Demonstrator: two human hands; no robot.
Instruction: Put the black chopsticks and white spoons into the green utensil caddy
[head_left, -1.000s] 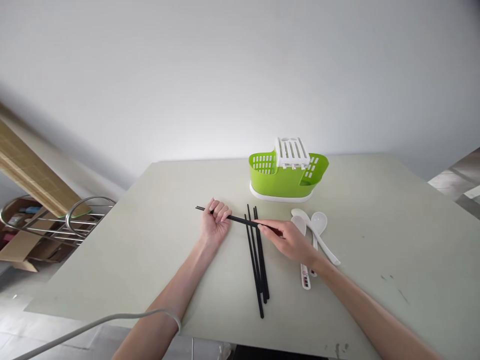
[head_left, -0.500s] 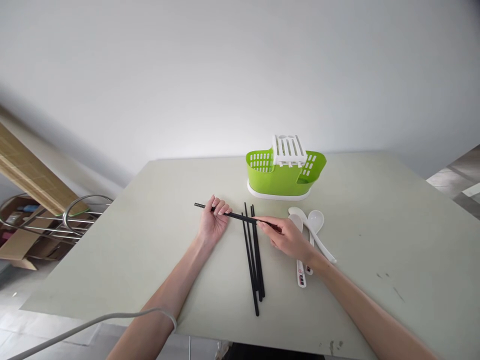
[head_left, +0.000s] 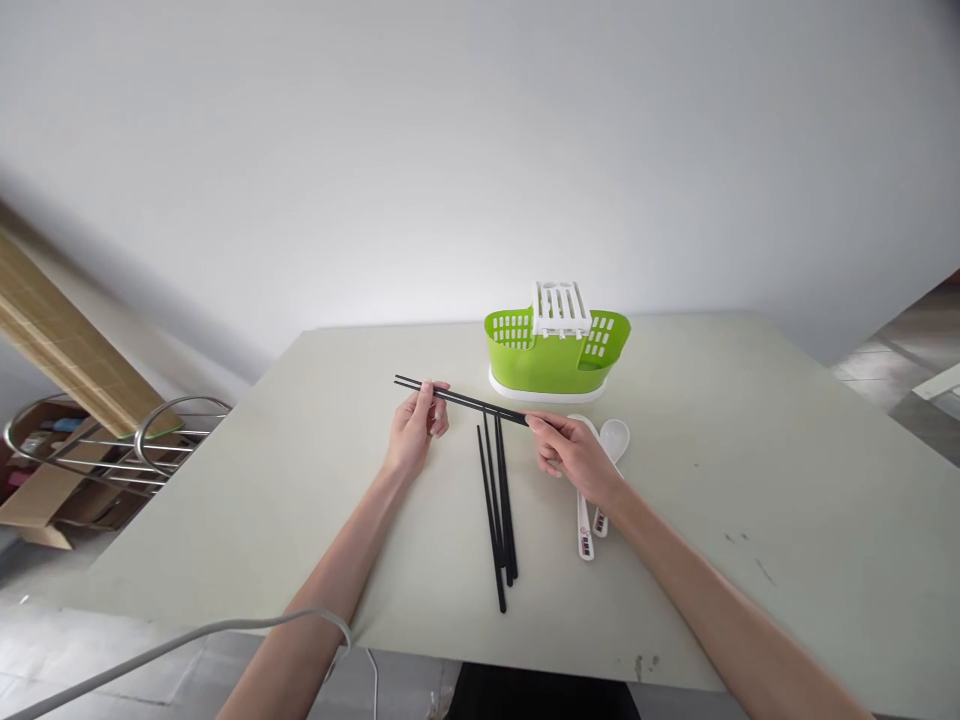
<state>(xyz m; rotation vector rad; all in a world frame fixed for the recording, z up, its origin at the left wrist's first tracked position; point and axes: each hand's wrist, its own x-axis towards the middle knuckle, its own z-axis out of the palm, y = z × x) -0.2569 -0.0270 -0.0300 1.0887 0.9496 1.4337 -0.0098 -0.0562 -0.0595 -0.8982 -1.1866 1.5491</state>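
Note:
Two black chopsticks (head_left: pixel 480 404) span the gap between my hands above the table, their thin tips pointing left. Near the tips, my left hand (head_left: pixel 417 425) pinches them between thumb and fingers. My right hand (head_left: pixel 574 450) is closed around their thick ends. Below them several more black chopsticks (head_left: pixel 499 510) lie loosely side by side on the table. White spoons (head_left: pixel 615 438) rest under and beside my right hand, which partly hides them. Behind stands a green utensil holder (head_left: pixel 544 362) with a white base and a white slotted rack (head_left: pixel 562 308) across its middle.
The pale table (head_left: pixel 247 500) backs onto a grey wall. A grey cable (head_left: pixel 217 630) crosses my left forearm. On the left are a metal rack (head_left: pixel 142 440), a cardboard box (head_left: pixel 45 500) and a long tan board (head_left: pixel 75 340).
The held chopsticks have spread slightly apart at the tips. My left hand has turned from a palm-up grip to a pinch, and my right hand has moved up a little. The view has shifted slightly.

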